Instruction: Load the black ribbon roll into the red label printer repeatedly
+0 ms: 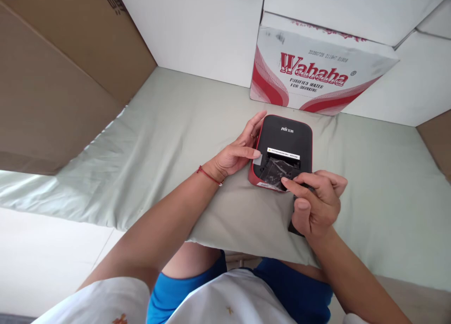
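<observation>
A black device with a red rim (287, 138) lies flat on the pale green cloth, a white label strip across its middle. Below the strip is a recess with a crinkled clear plastic piece (275, 171) in it. My left hand (243, 150) grips the device's left side, thumb on its top face, fingers along the edge. With its index fingertip, my right hand (317, 199) touches the plastic at the recess; its other fingers are partly curled. Under that hand a black flat piece (296, 220) shows in part, and whether the hand holds it is unclear.
The green cloth (169, 127) covers the table. A white and red Wahaha carton (317, 70) stands behind the device, with white boxes (197, 28) around it. Large brown cardboard boxes (56, 89) stand at the left, and another brown box (437, 141) at the right edge.
</observation>
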`<action>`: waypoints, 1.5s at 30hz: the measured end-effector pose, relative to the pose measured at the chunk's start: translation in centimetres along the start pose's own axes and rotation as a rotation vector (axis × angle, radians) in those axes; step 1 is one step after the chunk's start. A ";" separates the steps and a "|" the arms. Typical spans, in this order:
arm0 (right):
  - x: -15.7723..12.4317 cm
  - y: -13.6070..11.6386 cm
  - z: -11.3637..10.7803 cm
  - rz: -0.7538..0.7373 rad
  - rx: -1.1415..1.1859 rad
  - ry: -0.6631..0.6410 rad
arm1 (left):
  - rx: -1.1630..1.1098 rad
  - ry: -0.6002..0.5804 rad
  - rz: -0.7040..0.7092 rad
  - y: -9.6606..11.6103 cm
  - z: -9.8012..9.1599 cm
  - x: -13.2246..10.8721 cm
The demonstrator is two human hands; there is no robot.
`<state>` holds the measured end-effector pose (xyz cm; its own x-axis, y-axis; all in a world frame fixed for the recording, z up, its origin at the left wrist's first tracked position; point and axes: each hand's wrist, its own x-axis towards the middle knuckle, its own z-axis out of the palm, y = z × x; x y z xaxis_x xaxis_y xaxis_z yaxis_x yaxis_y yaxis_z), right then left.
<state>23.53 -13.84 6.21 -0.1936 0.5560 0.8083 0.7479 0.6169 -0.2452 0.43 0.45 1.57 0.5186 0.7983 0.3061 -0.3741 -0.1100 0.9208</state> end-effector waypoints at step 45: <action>3.1 -0.2 -1.7 -0.054 0.161 -0.140 | -0.272 0.114 -0.146 0.7 2.5 -1.6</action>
<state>23.88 -13.17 9.69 -0.3254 0.5850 0.7428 0.6252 0.7225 -0.2952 1.31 -2.40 2.33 0.4983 0.8569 0.1319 -0.5015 0.1607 0.8501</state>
